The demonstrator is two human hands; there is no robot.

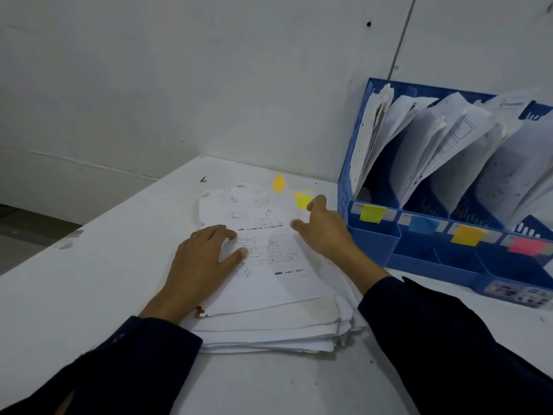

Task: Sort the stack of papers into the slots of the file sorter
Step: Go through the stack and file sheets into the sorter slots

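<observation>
head: our left hand lies flat, fingers straight, pressing the ragged white stack of papers on the white table | right hand hovers open, holding nothing, by the yellow sticky tab | step: reading tab colour, we judge | next: lift top sheet into matching slot of the blue plastic file sorter just beside

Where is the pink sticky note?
The pink sticky note is at the right edge, on the blue file sorter's front, right of the orange note.

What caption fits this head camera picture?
Two hands on a paper stack beside a blue file sorter.
</observation>
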